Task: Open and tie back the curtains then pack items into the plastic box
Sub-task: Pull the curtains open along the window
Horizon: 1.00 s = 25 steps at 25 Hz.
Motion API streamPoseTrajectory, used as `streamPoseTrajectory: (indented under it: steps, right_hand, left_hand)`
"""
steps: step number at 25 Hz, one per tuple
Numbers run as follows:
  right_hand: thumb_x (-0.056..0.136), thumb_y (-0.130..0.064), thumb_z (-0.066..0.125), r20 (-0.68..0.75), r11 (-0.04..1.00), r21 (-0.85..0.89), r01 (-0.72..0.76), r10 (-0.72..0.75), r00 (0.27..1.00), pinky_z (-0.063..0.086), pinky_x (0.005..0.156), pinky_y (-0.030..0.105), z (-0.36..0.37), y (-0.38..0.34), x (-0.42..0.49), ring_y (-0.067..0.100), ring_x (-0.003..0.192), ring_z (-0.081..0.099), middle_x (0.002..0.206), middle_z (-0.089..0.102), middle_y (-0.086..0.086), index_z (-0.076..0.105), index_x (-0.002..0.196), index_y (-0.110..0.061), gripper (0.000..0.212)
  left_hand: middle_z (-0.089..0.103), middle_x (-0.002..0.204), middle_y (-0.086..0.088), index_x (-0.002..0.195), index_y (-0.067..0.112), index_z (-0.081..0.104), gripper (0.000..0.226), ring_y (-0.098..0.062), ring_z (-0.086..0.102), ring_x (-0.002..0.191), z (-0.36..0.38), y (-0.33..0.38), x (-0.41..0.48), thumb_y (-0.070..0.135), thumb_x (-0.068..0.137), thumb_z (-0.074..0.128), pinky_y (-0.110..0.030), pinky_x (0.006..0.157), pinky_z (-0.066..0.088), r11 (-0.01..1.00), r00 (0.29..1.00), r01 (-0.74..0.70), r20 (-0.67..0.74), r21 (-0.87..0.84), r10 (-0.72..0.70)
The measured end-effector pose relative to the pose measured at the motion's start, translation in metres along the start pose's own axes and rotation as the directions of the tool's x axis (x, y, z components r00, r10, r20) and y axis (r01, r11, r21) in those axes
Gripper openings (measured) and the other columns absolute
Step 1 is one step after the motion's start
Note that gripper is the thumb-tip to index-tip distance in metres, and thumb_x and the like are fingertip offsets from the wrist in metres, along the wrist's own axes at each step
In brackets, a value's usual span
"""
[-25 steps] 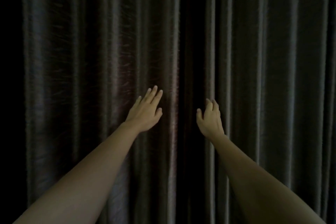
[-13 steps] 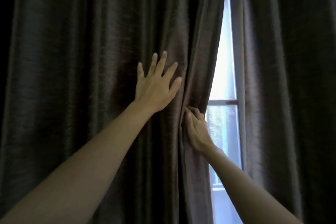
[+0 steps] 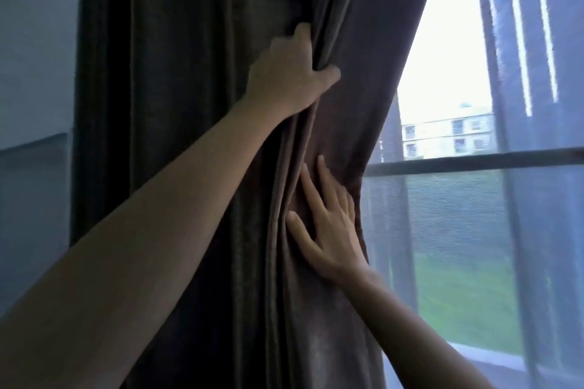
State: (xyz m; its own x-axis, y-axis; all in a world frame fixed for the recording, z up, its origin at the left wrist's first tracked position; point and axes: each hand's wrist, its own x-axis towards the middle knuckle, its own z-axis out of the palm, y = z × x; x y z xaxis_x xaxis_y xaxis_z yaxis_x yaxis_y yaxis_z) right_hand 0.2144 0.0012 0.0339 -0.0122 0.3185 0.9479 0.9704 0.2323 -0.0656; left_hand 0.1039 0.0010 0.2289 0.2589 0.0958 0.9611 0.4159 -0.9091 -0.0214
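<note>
Fingers of my left hand (image 3: 289, 73) are curled tight into a fold of the dark brown heavy cloth curtain (image 3: 189, 136), w/ the thumb lying across the front of the fold. That hand is up high, approx. mid pic. My arm goes up to it from the bottom left corner.

My right hand (image 3: 328, 230) is lower down, under the left one & not touching it. It lies flat on the same curtain, fingers straight & a bit spread, pressing the cloth. The thumb points up & left. The small fingers sit right at the curtain's right edge; can't tell if they hook round it.

The curtain hangs bunched in thick folds on the left side of the big glass window (image 3: 442, 73). Its right edge slants from top right down to my right hand, then drops straight down. Left of the curtain is a blue-grey wall (image 3: 31, 41).

The window has a dark flat bar (image 3: 474, 161) across it. Below the bar the glass looks like it has a fine net over it. Outside I see a pale building (image 3: 448, 136) w/ rows of small windows, green grass (image 3: 458, 294) & a tall dark building (image 3: 537, 41) on the right.
</note>
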Motion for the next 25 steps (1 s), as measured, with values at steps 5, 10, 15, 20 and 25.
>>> streamPoseTrajectory:
  steps: [5,10,15,20,25]
  right_hand:
    - [0.084,-0.070,0.028,0.060,0.990,0.133,0.051,-0.059,0.996,0.001,0.116,0.031,0.063,-0.028,0.026,0.006,0.145,-0.003,0.158,-0.011,-0.013,-0.007,0.145,-0.047,0.073]
    - [0.081,-0.070,0.030,0.102,0.970,0.241,0.047,-0.073,0.992,0.006,0.117,0.032,0.135,-0.060,0.060,0.007,0.145,0.002,0.159,-0.005,-0.012,-0.002,0.147,-0.043,0.078]
    - [0.081,-0.073,0.025,0.194,0.957,0.283,0.066,-0.124,0.973,0.009,0.119,0.036,0.222,-0.093,0.093,0.009,0.146,0.001,0.159,-0.008,-0.012,-0.004,0.148,-0.043,0.078]
    - [0.076,-0.082,0.017,0.201,0.937,0.343,0.056,-0.132,0.971,0.006,0.119,0.036,0.299,-0.120,0.116,0.003,0.143,-0.003,0.159,-0.008,-0.011,-0.006,0.145,-0.046,0.081]
    - [0.083,-0.071,0.029,0.296,0.922,0.387,0.008,-0.132,0.946,0.004,0.120,0.040,0.354,-0.136,0.147,0.001,0.140,-0.007,0.157,-0.014,-0.012,-0.008,0.141,-0.048,0.073]
  left_hand:
    - [0.043,0.130,-0.011,0.119,0.011,0.051,0.047,-0.029,0.041,0.120,-0.014,-0.073,-0.003,0.045,0.087,0.054,-0.049,0.091,0.037,0.896,0.963,0.077,-0.264,0.438,0.046]
    - [0.003,0.157,-0.017,0.142,0.021,0.028,0.082,-0.038,0.013,0.141,-0.030,-0.167,-0.006,0.050,0.076,0.066,-0.065,0.103,0.023,0.921,0.927,0.234,-0.357,0.311,-0.114]
    - [-0.022,0.156,-0.013,0.148,0.027,-0.016,0.122,-0.041,-0.007,0.144,-0.054,-0.285,-0.011,0.062,0.069,0.069,-0.070,0.107,0.008,0.843,0.832,0.528,-0.258,0.101,-0.490]
    - [0.018,0.157,-0.011,0.150,0.024,-0.009,0.110,-0.031,0.027,0.141,-0.057,-0.369,-0.023,0.057,0.076,0.066,-0.041,0.114,0.025,0.774,0.790,0.583,-0.048,-0.248,-0.611]
    - [0.056,0.127,-0.012,0.128,0.010,0.047,0.046,-0.030,0.055,0.115,-0.059,-0.410,-0.017,0.040,0.093,0.048,-0.040,0.099,0.044,0.823,0.825,0.559,-0.040,-0.097,-0.564]
